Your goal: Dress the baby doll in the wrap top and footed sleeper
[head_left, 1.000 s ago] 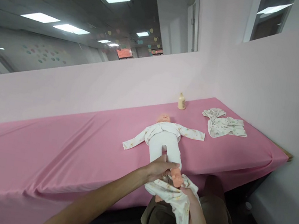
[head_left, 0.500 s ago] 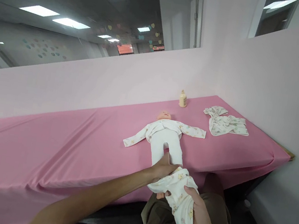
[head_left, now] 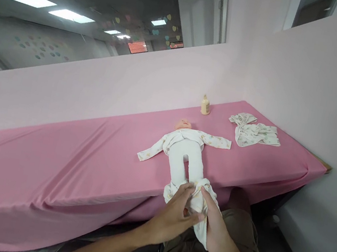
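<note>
A baby doll [head_left: 176,167] lies on its back at the front of the table, arms spread, in a long-sleeved white patterned top [head_left: 169,141]. Its plain white legs point toward me. White patterned baby trousers [head_left: 200,200] are bunched around the lower ends of both legs, which they hide. My left hand [head_left: 175,216] pinches the cloth between the legs, its fingers curled over the fabric. On the other side, my right hand [head_left: 218,227] grips the same trousers, thumb on top, with a loose leg of cloth hanging below it.
A pink cloth covers the table [head_left: 85,164], whose front edge meets my knees. A cream pump bottle [head_left: 205,105] stands at the back by the wall. Other patterned baby clothes [head_left: 253,133] lie crumpled at the right. A long mirror or window [head_left: 74,34] runs above.
The trousers have moved up onto the doll's lower legs, now round both of them. My left hand has come back from the doll's leg onto the cloth. My view has tilted down slightly.
</note>
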{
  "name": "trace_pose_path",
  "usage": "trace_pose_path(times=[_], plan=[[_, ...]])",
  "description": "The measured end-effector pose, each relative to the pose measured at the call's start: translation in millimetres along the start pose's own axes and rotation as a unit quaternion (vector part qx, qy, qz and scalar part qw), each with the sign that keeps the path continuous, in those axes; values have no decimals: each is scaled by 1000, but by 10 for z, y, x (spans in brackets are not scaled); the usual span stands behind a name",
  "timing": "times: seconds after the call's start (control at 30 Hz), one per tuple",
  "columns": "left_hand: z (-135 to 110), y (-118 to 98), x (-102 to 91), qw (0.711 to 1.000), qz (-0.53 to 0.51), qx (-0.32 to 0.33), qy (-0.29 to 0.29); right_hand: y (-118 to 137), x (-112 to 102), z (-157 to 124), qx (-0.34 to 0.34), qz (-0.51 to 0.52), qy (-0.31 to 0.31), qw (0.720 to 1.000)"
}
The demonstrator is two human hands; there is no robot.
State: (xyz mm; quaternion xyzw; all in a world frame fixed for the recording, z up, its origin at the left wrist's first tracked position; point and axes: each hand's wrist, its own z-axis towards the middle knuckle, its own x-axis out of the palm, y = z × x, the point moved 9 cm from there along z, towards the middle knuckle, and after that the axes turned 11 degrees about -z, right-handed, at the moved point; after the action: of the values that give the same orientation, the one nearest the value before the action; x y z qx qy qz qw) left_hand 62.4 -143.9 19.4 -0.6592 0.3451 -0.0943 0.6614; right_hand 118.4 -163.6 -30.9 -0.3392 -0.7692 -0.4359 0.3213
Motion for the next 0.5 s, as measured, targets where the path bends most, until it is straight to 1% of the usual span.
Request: trace_pose_path(times=[0.07, 0.13, 0.2, 0.27, 0.4, 0.47, 0.5], plan=[[-45, -13, 48, 997, 76, 24, -17, 0, 20, -8, 1, -19, -2, 1000], [-31, -20, 76, 988, 143, 47, -38, 9, 16, 2, -12, -33, -4, 999], [2, -33, 99, 975, 201, 78, -49, 19, 3, 23, -28, -26, -1, 999], [23, -35, 116, 957, 261, 116, -55, 22, -29, 43, -37, -13, -5, 999], [21, 15, 174, 906, 373, 195, -36, 17, -111, 64, -40, -7, -25, 999], [15, 42, 193, 887, 400, 228, -20, 41, -130, 78, -57, -23, -28, 998], [13, 44, 191, 883, 403, 242, -16, 69, -132, 85, -75, -35, -28, 996]])
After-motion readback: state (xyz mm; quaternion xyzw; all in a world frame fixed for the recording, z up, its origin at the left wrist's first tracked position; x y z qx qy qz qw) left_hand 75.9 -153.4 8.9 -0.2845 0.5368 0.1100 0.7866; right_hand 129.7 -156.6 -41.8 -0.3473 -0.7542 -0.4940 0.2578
